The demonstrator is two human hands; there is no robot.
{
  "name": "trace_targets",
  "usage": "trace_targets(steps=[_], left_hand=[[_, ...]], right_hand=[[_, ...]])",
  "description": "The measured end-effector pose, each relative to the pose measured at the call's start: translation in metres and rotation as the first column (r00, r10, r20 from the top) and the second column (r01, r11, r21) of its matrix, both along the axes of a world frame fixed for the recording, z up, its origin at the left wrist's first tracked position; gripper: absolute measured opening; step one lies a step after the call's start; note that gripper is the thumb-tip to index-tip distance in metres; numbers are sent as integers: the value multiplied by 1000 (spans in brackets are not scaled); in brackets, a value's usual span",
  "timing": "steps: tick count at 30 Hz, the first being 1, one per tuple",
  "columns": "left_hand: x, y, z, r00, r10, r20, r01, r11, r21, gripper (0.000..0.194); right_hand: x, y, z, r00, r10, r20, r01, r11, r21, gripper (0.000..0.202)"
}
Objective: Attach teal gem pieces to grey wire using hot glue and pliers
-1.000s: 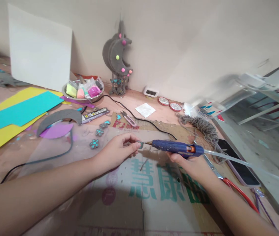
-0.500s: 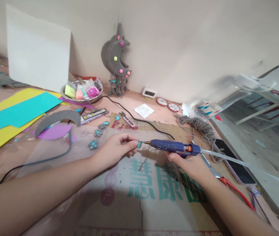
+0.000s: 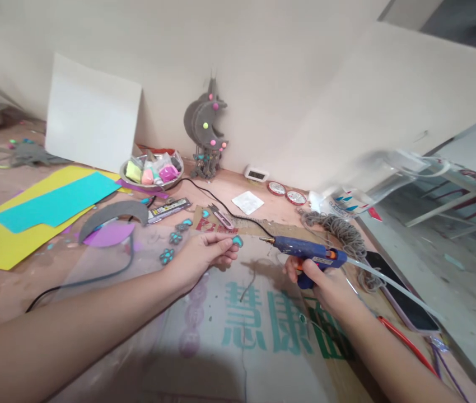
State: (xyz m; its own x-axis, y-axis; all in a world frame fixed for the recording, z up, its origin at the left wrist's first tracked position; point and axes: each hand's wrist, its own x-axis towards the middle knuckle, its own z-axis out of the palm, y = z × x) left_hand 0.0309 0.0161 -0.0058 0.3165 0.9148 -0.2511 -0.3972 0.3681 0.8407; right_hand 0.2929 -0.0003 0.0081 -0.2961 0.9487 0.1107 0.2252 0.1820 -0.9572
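Observation:
Between the thumb and fingers of my left hand (image 3: pixel 208 252) is a small teal heart with a grey edge (image 3: pixel 237 241). My right hand (image 3: pixel 320 280) grips a blue glue gun (image 3: pixel 305 249) by its handle, a clear glue stick (image 3: pixel 393 280) running out of its back. The gun's metal nozzle points left at the heart, a short gap apart from it. Both hands are above a printed cardboard sheet (image 3: pixel 280 358) under clear film. Left of my left hand lie teal and grey flower pieces (image 3: pixel 167 256).
Behind are a metal bowl of coloured clay packs (image 3: pixel 152 170), a cutter (image 3: pixel 221 216) and a grey moon ornament (image 3: pixel 206 126) against the wall. Teal and yellow sheets (image 3: pixel 57 201) lie left. On the right are grey cord (image 3: pixel 343 232), a phone (image 3: pixel 406 296) and red-handled pliers (image 3: pixel 408 341).
The glue gun's nozzle has moved right, away from the heart piece. More of the heart shows in my left hand. The camera view has tilted up and turned slightly left.

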Motion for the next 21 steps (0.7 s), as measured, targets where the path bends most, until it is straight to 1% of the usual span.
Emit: trace_targets(steps=[5, 14, 21], left_hand=[[0, 0, 0, 1000, 1, -12, -1, 1000, 3, 32], [2, -1, 6, 1000, 0, -17, 0, 1000, 6, 35], [1, -1, 4, 1000, -4, -27, 4, 1000, 13, 34]], right_hand=[[1, 0, -3, 999, 14, 44, -13, 1000, -20, 37], [-1, -2, 5, 990, 43, 134, -38, 999, -36, 40], [-2, -2, 7, 988, 32, 154, -30, 999, -15, 40]])
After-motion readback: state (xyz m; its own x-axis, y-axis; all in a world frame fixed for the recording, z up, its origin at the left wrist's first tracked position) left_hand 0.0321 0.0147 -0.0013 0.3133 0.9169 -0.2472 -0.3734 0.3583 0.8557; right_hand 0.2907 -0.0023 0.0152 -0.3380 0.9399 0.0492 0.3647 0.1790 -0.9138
